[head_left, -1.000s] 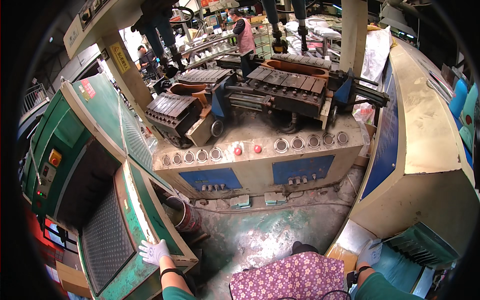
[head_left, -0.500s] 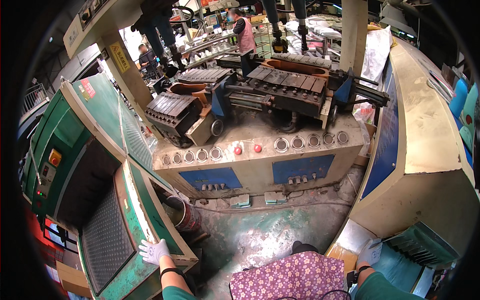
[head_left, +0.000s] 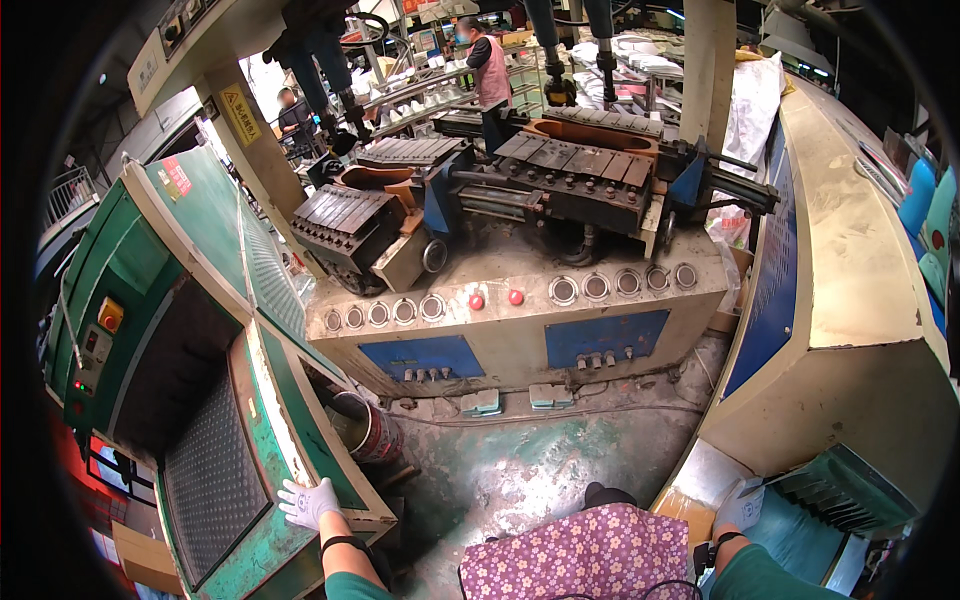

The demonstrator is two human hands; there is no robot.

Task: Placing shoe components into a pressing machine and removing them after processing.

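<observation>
My left hand [head_left: 310,503], in a white glove, lies open with its fingers spread on the worn edge of a green machine [head_left: 283,400] at the left. The hand holds nothing. Beside it is the machine's opening with a dark studded belt [head_left: 215,480]. On the right, my right hand [head_left: 739,507], also gloved, rests on the edge of a beige machine's feed table [head_left: 800,530]. Its fingers look stretched out, with nothing seen in them. A brown cardboard-like sheet [head_left: 690,508] lies against that hand, and a strip curtain [head_left: 835,492] hangs close by.
Ahead stands a beige press [head_left: 510,350] with two red buttons and clamp blocks [head_left: 575,170] on top. A bucket [head_left: 375,435] stands by the green machine. My flowered apron [head_left: 580,550] covers my lap. Another person [head_left: 490,75] stands beyond the press, and one more sits farther left.
</observation>
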